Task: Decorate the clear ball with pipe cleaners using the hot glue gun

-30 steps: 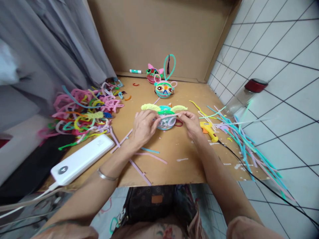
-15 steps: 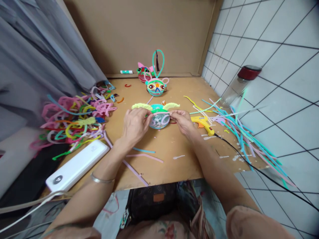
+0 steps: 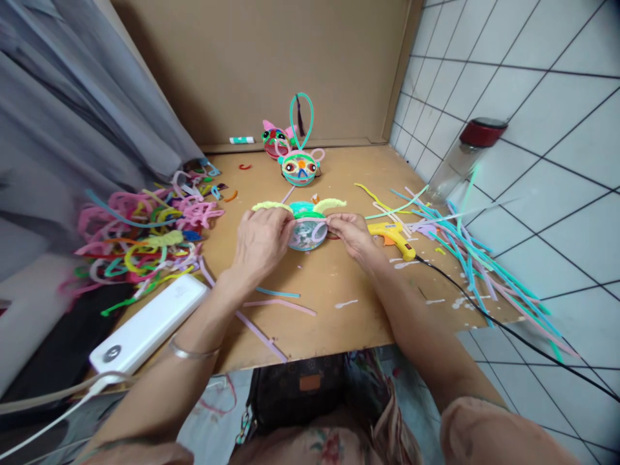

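Observation:
A round clear craft body with a pale blue rim sits mid-table, yellow ear shapes on its top and a green band beneath them. Across its upper front runs a pale pink pipe cleaner. My left hand pinches the strip's left end, fingers closed. At the strip's right end, my right hand grips it between thumb and fingertips. A lilac ring shows on the body's front right. My left fingers hide part of the body's left side.
To the right lie a yellow glue gun with a black cord and many loose pipe cleaners. A glass bottle stands behind them. Colourful scraps and a white power bank occupy the left. Finished animal-face crafts stand behind.
The view has shifted slightly. Both hands keep their pinch on the pink pipe cleaner, and the craft body stays in place between them.

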Demonstrator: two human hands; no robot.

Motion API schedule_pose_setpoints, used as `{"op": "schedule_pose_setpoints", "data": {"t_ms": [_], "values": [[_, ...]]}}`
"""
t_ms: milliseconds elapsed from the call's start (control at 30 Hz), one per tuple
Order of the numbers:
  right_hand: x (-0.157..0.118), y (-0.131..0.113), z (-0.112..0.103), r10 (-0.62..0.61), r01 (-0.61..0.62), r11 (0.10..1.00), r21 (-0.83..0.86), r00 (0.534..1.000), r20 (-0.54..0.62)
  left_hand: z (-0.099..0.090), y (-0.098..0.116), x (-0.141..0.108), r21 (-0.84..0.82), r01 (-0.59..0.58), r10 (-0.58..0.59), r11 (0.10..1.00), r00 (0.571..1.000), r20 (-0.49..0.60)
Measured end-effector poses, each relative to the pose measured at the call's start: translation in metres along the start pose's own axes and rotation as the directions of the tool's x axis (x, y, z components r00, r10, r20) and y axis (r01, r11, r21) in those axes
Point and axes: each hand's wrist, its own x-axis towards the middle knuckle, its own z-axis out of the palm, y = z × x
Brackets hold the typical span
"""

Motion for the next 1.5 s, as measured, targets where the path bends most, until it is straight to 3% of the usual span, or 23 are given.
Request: {"op": "schedule_pose_setpoints", "data": {"t_ms": [567,967,1500], "values": [[0.006,0.001,-0.002,0.046,-0.046,0.999,-0.004,0.998,0.042,0.007,-0.001,0.002,-0.072,0.039,-0.039,0.997,0.999,-0.005],[0.024,-0.02,-0.009,0.295,-0.288,0.954,-0.083,0.952,0.08,0.013,-0.003,-0.001,-0.187,0.025,-0.041,0.982,0.996,-0.08],[0.016,-0.013,-0.02,0.157,-0.166,0.986,0.02,0.96,0.23,0.017,-0.008,-0.001,-0.225,-0.025,-0.005,0.974,0.991,-0.131]]}}
